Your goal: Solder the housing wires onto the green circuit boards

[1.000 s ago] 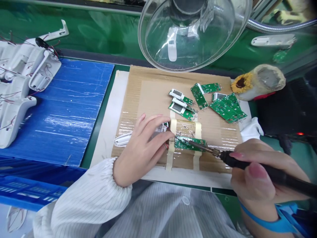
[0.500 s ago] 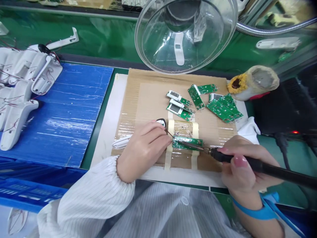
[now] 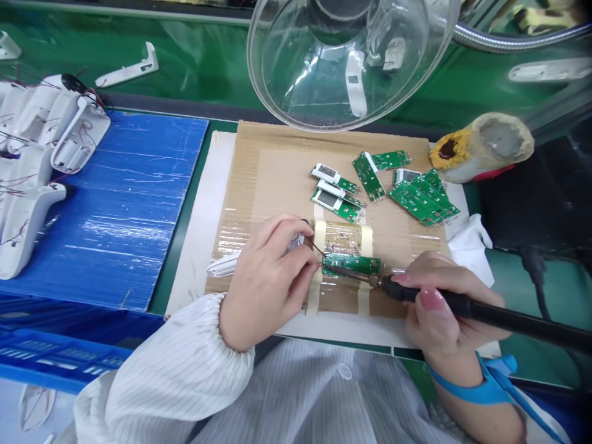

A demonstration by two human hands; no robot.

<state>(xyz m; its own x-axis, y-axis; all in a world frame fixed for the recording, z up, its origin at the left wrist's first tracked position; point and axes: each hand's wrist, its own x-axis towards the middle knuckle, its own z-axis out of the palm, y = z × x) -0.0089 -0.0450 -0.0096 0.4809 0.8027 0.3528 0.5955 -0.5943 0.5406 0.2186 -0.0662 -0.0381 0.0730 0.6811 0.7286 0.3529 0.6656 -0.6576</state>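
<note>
Right hand (image 3: 444, 308), lower right of the frame: grip wrapped shut around the black handle of a soldering iron (image 3: 462, 306), metal tip laid across the left end of a green circuit board (image 3: 354, 265). Board sits at the lower middle of the frame, flat on a taped cardboard mat (image 3: 277, 179) between two strips of masking tape (image 3: 319, 237). Left hand (image 3: 271, 277), just left of the board: fingertips pinched together on a thin wire (image 3: 317, 248) leading to the board's left edge, with a white plastic housing (image 3: 224, 264) partly under the palm.

Handling, as a judgement: board light, stiff and thin, easily slid, best pressed at bare edges away from the joints; components and small display likely fragile. Wire limp and fine, needs a pinch close to its end. Iron rigid, tip hot, to be held only by the insulated handle.

Upper right of the mat: loose pile of spare circuit boards (image 3: 423, 200), some with small screens. Clear dome hood (image 3: 346, 55) at top centre. White housings with red wires (image 3: 50, 129) on a blue corrugated sheet (image 3: 129, 203), upper left.

No brand, label or legible writing; board print too small to read.
</note>
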